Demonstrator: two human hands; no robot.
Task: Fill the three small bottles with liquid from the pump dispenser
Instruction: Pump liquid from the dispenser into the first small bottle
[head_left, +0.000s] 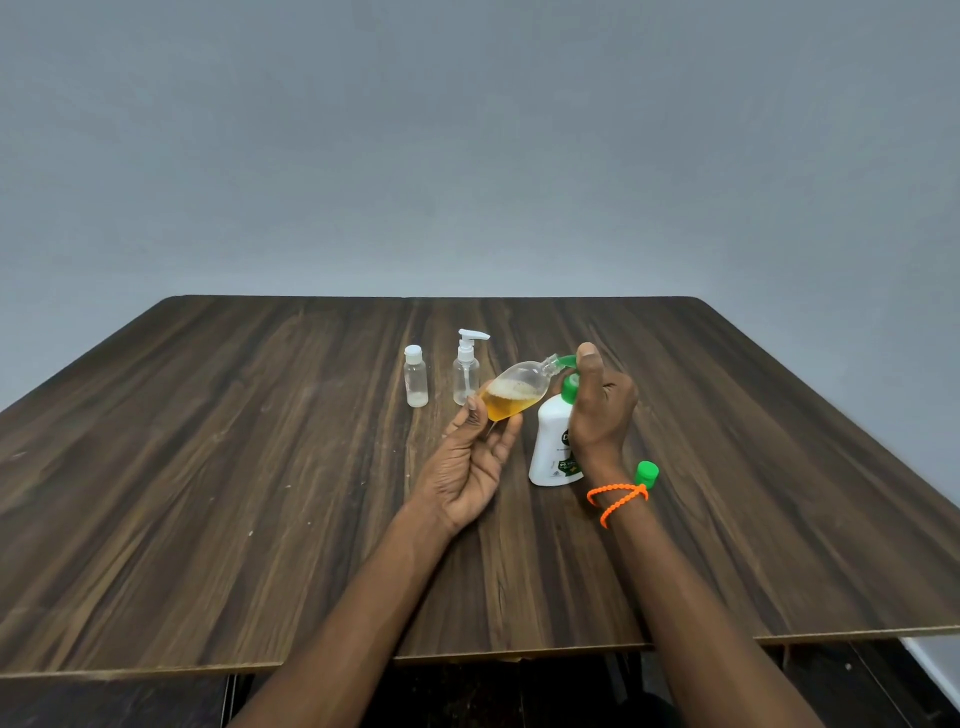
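On a dark wood-grain table against a grey wall, the person's two bare forearms reach in from the near edge. Left hand, palm up with fingers only lightly curled, cradles a rounded clear bottle at its base between thumb and fingertips; the bottle is tilted, neck pointing up and to the right, and about half full of amber liquid topped with foam. Its open neck meets the green spout of the pump dispenser, a white bottle with a green pump head standing upright on the table just right of the left hand. Right hand is curled over the pump head, thumb raised; whether it presses down cannot be told. An orange beaded band circles the right wrist. A green cap lies on the table just beside that wrist. Behind the held bottle stand two more small clear bottles, near each other: a flip-cap bottle at left and a small pump-top bottle to its right, both nearly empty.
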